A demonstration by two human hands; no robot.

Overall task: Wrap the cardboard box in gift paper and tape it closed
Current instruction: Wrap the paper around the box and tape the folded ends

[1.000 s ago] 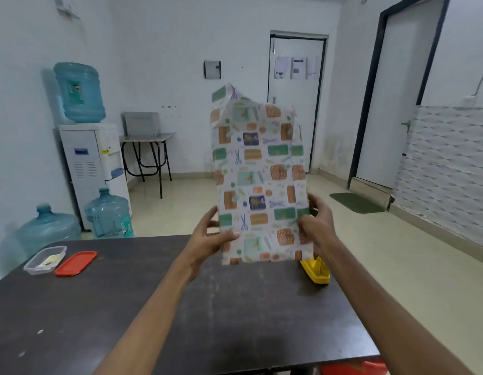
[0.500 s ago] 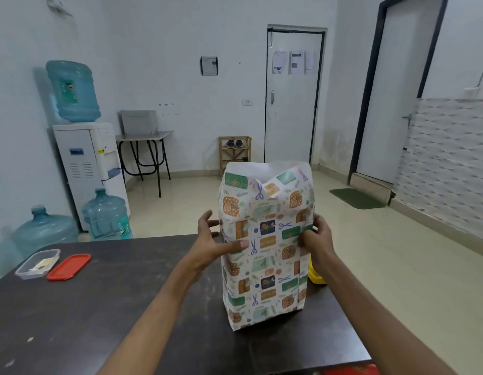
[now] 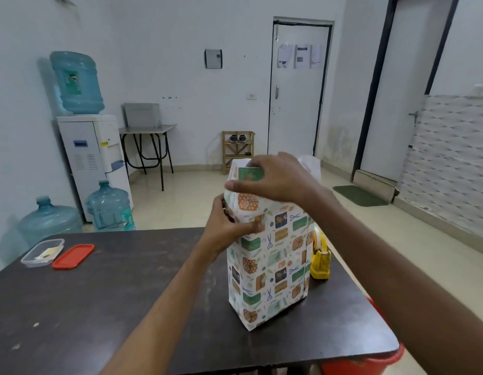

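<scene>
While the wrapped box point(image 3: 267, 269) stands upright on the dark table point(image 3: 126, 293), the left hand point(image 3: 229, 228) pinches paper at its upper left edge, thumb on the front. Right hand point(image 3: 272, 180) presses the top flap down, fingers flat. Yellow tape dispenser point(image 3: 320, 262) sits just beside the box, far side; clear tub w/ red lid point(image 3: 72, 256) well left of it.

2 bare forearms, left hand point(image 3: 226, 226), right hand point(image 3: 275, 178), no sleeves

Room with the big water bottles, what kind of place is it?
Probably a small office or staff room: a water dispenser with spare water jugs beside it, notices on the door, and a plain dark table.
</scene>
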